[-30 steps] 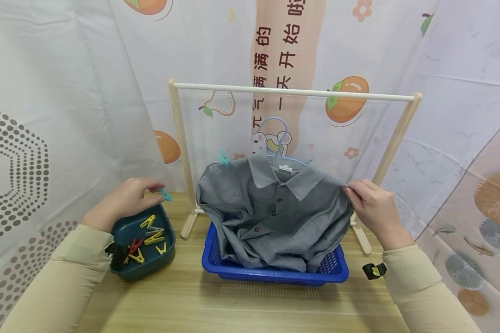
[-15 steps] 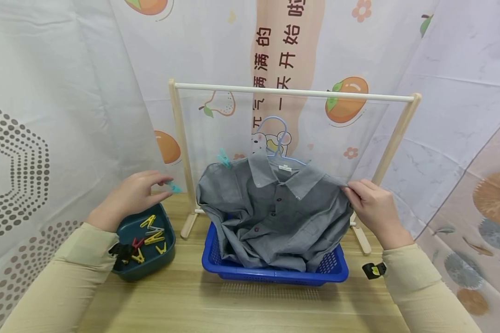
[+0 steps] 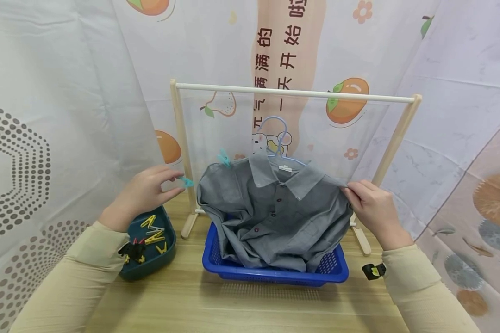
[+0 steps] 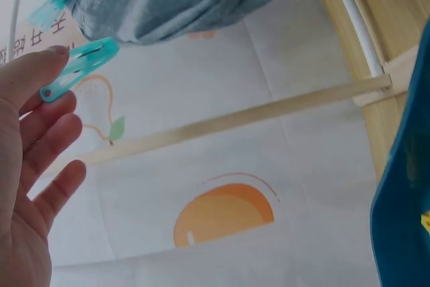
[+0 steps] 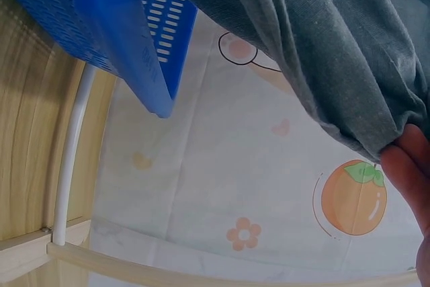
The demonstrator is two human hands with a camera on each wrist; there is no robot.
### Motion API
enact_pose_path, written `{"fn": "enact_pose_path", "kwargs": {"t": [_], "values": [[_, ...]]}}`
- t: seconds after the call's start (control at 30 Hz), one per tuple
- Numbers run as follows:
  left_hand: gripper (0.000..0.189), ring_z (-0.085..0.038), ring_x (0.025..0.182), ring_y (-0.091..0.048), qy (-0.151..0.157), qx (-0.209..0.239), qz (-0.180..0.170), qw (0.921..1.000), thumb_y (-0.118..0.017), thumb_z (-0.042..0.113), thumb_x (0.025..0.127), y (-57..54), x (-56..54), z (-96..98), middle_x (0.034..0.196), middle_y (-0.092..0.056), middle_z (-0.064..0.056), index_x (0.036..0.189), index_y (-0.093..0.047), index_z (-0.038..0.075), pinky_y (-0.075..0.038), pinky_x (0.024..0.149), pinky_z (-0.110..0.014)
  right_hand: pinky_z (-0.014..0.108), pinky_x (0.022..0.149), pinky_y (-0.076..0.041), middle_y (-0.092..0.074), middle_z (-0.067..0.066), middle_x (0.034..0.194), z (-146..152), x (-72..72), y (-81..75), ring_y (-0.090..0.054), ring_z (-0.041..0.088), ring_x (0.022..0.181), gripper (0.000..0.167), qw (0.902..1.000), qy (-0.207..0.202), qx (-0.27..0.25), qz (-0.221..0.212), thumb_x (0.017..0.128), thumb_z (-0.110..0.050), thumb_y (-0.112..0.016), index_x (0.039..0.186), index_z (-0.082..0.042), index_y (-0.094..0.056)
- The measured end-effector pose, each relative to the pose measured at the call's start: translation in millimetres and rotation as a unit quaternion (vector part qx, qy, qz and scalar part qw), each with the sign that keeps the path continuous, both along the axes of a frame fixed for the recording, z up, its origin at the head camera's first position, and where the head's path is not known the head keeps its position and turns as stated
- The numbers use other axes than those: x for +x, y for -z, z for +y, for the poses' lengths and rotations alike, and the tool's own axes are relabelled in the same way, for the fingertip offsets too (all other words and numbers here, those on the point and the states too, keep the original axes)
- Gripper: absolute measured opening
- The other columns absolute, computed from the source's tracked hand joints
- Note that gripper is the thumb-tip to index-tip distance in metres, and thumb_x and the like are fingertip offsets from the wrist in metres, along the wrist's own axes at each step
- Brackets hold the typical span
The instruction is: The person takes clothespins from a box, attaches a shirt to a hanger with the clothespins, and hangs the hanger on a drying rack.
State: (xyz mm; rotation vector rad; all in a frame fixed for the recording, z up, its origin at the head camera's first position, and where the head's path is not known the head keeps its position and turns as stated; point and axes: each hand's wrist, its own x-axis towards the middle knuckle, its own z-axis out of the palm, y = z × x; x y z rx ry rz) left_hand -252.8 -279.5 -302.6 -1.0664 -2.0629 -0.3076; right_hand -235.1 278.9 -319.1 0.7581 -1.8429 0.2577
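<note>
My left hand (image 3: 150, 190) pinches a teal clothespin (image 4: 79, 68) between thumb and index finger, with the other fingers loosely spread. It is left of the grey shirt (image 3: 275, 217), near the rack's left post. A second teal clothespin (image 3: 223, 158) grips the shirt's left shoulder. Inside the collar shows a light blue hanger (image 3: 280, 138), its hook standing free below the rod. My right hand (image 3: 372, 208) pinches the shirt's right shoulder, and in the right wrist view the fingertips (image 5: 406, 156) press into the cloth. The lower part of the shirt lies bunched in a blue basket (image 3: 275, 276).
A wooden rack with a white rod (image 3: 296, 92) spans behind the shirt, its feet on the wooden table (image 3: 250, 310). Under my left forearm sits a dark green bin (image 3: 169, 249) with several yellow, red and grey clothespins. A printed curtain (image 3: 216, 46) hangs behind.
My left hand has moved right and slightly up with the teal clothespin, away from the bin and closer to the shirt. My right hand keeps its hold and has not moved.
</note>
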Motion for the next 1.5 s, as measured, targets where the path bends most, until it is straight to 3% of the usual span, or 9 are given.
{"fn": "enact_pose_path", "kwargs": {"t": [0.37, 0.57, 0.63, 0.7, 0.8, 0.87, 1.1, 1.5], "values": [[0.035, -0.026, 0.077, -0.066, 0.021, 0.029, 0.051, 0.9981, -0.085, 0.012, 0.080, -6.3, -2.1, 21.8, 0.095, -0.071, -0.012, 0.110, -0.074, -0.001, -0.053, 0.061, -0.042, 0.041, 0.048, -0.044, -0.062, 0.006, 0.072, 0.2, -0.3, 0.3, -0.052, 0.018, 0.054, 0.043, 1.0000, -0.001, 0.001, -0.004, 0.108, -0.036, -0.051, 0.086, -0.005, -0.069], [0.037, -0.025, 0.076, -0.064, 0.034, 0.036, 0.067, 0.9965, -0.069, 0.034, 0.099, -10.7, -1.7, 35.2, 0.092, -0.070, -0.010, 0.111, -0.074, -0.001, -0.054, 0.063, -0.043, 0.042, 0.046, -0.043, -0.063, 0.007, 0.072, 0.8, -3.2, 2.3, -0.052, 0.019, 0.054, 0.046, 0.9999, -0.007, -0.007, 0.006, 0.108, -0.038, -0.050, 0.084, -0.005, -0.069], [0.036, -0.026, 0.078, -0.065, 0.035, 0.037, 0.065, 0.9966, -0.073, 0.031, 0.097, -11.1, -1.2, 39.2, 0.094, -0.070, -0.011, 0.111, -0.074, -0.001, -0.055, 0.067, -0.044, 0.042, 0.046, -0.043, -0.062, 0.007, 0.071, 0.8, -4.2, 3.0, -0.052, 0.019, 0.053, 0.046, 0.9999, -0.009, -0.009, 0.010, 0.108, -0.039, -0.050, 0.083, -0.005, -0.069], [0.034, -0.026, 0.079, -0.066, 0.032, 0.034, 0.064, 0.9969, -0.082, 0.023, 0.089, -11.0, -0.8, 43.1, 0.097, -0.071, -0.012, 0.112, -0.074, -0.001, -0.056, 0.069, -0.045, 0.042, 0.046, -0.042, -0.061, 0.006, 0.070, 0.9, -4.1, 3.7, -0.051, 0.019, 0.053, 0.046, 0.9999, -0.009, -0.008, 0.010, 0.108, -0.039, -0.050, 0.083, -0.005, -0.068], [0.041, -0.026, 0.080, -0.067, 0.030, 0.030, 0.067, 0.9969, -0.089, 0.009, 0.075, -10.3, -1.0, 48.8, 0.100, -0.072, -0.014, 0.111, -0.074, -0.001, -0.057, 0.067, -0.043, 0.042, 0.047, -0.043, -0.062, 0.006, 0.071, 0.5, -2.8, 4.4, -0.052, 0.020, 0.054, 0.046, 1.0000, -0.004, -0.007, -0.001, 0.108, -0.039, -0.050, 0.083, -0.005, -0.068], [0.043, -0.024, 0.078, -0.067, 0.031, 0.028, 0.070, 0.9967, -0.090, 0.008, 0.072, -9.9, -1.5, 52.4, 0.100, -0.072, -0.014, 0.111, -0.074, -0.001, -0.057, 0.062, -0.040, 0.043, 0.049, -0.045, -0.063, 0.007, 0.073, 0.3, -1.0, 4.6, -0.055, 0.020, 0.056, 0.044, 0.9999, 0.002, -0.005, -0.014, 0.108, -0.038, -0.051, 0.085, -0.005, -0.069], [0.041, -0.025, 0.077, -0.067, 0.056, 0.030, 0.090, 0.9939, -0.091, 0.010, 0.072, -12.9, -0.4, 65.1, 0.095, -0.072, -0.013, 0.108, -0.075, -0.003, -0.057, 0.062, -0.040, 0.043, 0.050, -0.046, -0.064, 0.007, 0.074, -0.6, 0.3, 4.2, -0.056, 0.021, 0.057, 0.028, 0.9997, 0.001, -0.005, -0.024, 0.103, -0.025, -0.059, 0.088, -0.004, -0.069], [0.039, -0.027, 0.084, -0.070, 0.098, 0.047, 0.092, 0.9898, -0.089, 0.008, 0.075, -22.5, 6.6, 89.7, 0.098, -0.073, -0.013, 0.109, -0.074, -0.003, -0.058, 0.075, -0.045, 0.044, 0.051, -0.048, -0.066, 0.009, 0.076, 0.0, 0.4, 4.2, -0.059, 0.023, 0.059, 0.020, 0.9996, 0.003, -0.003, -0.029, 0.098, -0.018, -0.063, 0.089, -0.002, -0.070]]}}
